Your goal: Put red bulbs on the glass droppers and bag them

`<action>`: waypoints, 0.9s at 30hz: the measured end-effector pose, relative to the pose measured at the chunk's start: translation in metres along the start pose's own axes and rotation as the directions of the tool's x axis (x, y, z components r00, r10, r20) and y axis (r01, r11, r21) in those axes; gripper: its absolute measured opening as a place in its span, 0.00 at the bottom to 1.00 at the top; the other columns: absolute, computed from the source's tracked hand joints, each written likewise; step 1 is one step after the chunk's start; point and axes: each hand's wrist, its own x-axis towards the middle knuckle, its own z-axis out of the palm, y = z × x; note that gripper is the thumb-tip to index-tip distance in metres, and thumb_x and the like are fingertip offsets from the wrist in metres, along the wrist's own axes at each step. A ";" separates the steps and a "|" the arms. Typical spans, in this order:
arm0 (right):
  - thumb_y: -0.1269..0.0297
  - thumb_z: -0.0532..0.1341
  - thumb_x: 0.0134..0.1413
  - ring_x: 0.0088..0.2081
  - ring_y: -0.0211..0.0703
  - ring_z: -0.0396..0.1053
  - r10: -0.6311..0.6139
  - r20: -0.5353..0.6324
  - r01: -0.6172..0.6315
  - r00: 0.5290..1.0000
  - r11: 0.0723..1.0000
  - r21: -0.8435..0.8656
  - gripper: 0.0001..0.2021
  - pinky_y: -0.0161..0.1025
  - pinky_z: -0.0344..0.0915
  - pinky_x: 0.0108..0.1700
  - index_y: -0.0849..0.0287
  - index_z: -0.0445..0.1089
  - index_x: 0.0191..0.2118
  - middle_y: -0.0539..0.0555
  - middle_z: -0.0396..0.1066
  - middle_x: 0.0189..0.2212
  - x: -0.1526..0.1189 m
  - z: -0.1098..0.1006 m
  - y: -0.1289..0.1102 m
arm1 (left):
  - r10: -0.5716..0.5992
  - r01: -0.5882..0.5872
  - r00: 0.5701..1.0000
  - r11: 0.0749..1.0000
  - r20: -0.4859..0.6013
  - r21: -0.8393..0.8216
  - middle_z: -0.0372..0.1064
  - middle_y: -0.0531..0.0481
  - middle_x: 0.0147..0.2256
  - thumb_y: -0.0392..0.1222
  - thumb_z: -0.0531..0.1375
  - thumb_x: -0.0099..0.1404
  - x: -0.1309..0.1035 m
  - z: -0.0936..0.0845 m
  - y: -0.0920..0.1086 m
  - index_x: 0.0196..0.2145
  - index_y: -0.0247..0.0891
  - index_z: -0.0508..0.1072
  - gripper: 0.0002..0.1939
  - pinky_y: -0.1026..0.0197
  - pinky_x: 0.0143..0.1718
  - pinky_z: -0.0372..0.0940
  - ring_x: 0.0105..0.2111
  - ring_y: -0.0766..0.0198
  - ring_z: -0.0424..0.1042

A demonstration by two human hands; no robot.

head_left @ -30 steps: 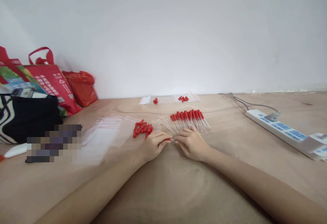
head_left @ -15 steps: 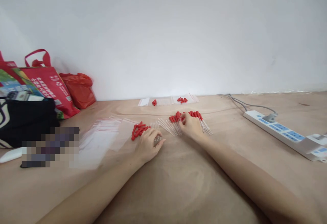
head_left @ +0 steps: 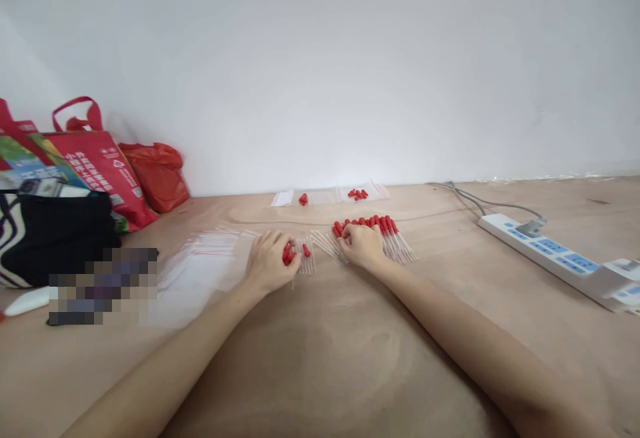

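Slender clear glass tubes (head_left: 313,265) lie side by side in the middle of the table, with a red rubber bulb (head_left: 306,250) over them. My left hand (head_left: 270,261) is curled from the left over several red bulbs (head_left: 288,255), thumb and fingers around them. To the right lies a fanned row of glass droppers with red bulbs (head_left: 387,225) pointing away from me. My right hand (head_left: 364,246) rests on the left part of this row, fingers bent inward. What its fingertips pinch is hidden behind the hand.
Flat clear zip bags (head_left: 200,271) are piled left of my left hand. Another bag (head_left: 360,195) with red bulbs lies near the wall. A white power strip (head_left: 550,251) with grey cable is at right. Red shopping bags (head_left: 105,158) and a black bag (head_left: 55,238) stand at left.
My left hand has moved left and a little up, drawing in around the red bulbs and uncovering glass tubes. My right hand has shifted slightly left along the dropper row.
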 end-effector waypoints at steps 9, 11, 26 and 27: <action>0.63 0.52 0.49 0.37 0.48 0.67 0.080 0.145 -0.070 0.986 0.995 -0.074 0.12 0.44 0.48 0.40 0.61 0.70 0.31 0.59 0.72 0.31 0.005 0.002 -0.017 | 0.073 -0.061 0.977 0.996 0.200 -0.068 0.66 0.48 0.33 0.47 0.56 0.57 0.006 0.004 -0.011 0.38 0.39 0.70 0.13 0.57 0.38 0.56 0.35 0.58 0.64; 0.63 0.52 0.48 0.36 0.48 0.67 0.088 0.158 -0.075 0.984 0.994 -0.085 0.12 0.44 0.48 0.40 0.62 0.70 0.31 0.60 0.72 0.31 0.006 0.001 -0.021 | 0.086 -0.075 0.974 0.995 0.210 -0.060 0.67 0.48 0.34 0.48 0.55 0.58 0.005 0.009 -0.007 0.39 0.40 0.70 0.14 0.56 0.39 0.55 0.37 0.57 0.64; 0.63 0.49 0.53 0.37 0.48 0.66 -0.006 -0.056 0.005 0.998 1.000 -0.008 0.12 0.43 0.49 0.39 0.63 0.66 0.32 0.60 0.71 0.33 -0.004 0.002 -0.017 | -0.020 0.019 1.000 0.978 -0.006 -0.209 0.67 0.48 0.35 0.32 0.52 0.57 0.000 0.019 0.012 0.42 0.36 0.63 0.14 0.58 0.38 0.59 0.36 0.59 0.67; 0.63 0.48 0.54 0.37 0.47 0.66 -0.044 -0.109 0.048 0.993 0.998 0.033 0.11 0.42 0.49 0.38 0.63 0.65 0.33 0.59 0.70 0.33 -0.008 0.002 -0.011 | -0.012 0.006 1.000 0.965 -0.021 -0.262 0.67 0.47 0.36 0.31 0.52 0.57 -0.003 0.019 0.016 0.44 0.36 0.62 0.15 0.59 0.38 0.60 0.37 0.60 0.67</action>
